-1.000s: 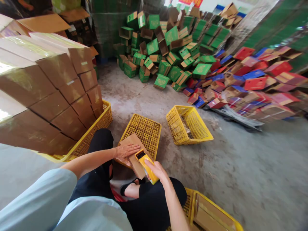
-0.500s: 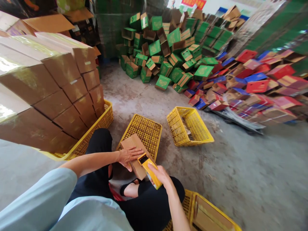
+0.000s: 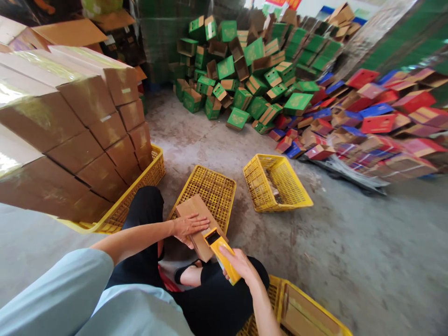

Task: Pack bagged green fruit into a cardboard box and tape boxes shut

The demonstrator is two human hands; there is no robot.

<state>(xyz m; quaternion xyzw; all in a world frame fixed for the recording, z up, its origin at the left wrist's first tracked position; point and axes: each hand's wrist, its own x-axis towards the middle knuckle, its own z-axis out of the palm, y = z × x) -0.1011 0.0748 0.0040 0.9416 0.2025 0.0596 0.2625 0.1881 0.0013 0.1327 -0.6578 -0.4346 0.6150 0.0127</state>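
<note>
A small brown cardboard box (image 3: pixel 201 207) lies at a slant between my knees, its far end over an upturned yellow crate (image 3: pixel 214 189). Flat on the box's top rests my left hand (image 3: pixel 189 227), fingers stretched out. My right hand (image 3: pixel 238 263) is wrapped round a yellow tape dispenser (image 3: pixel 224 254) with a dark opening at its front end. That front end sits over the box's right edge, just beside my left fingertips. A pale strip, which looks like tape, shows between the fingertips and the dispenser.
Stacked brown boxes (image 3: pixel 77 135) rise from a long yellow crate (image 3: pixel 159 168) on the left. Another yellow crate (image 3: pixel 283 184) stands ahead right. A crate holding cardboard (image 3: pixel 310 312) is by my right knee. Green boxes (image 3: pixel 238 119) and red-blue boxes (image 3: pixel 378 123) lie heaped beyond.
My right hand has drawn the tape dispenser a little towards the lower right, away from my left fingertips. The left hand and the box have hardly moved.
</note>
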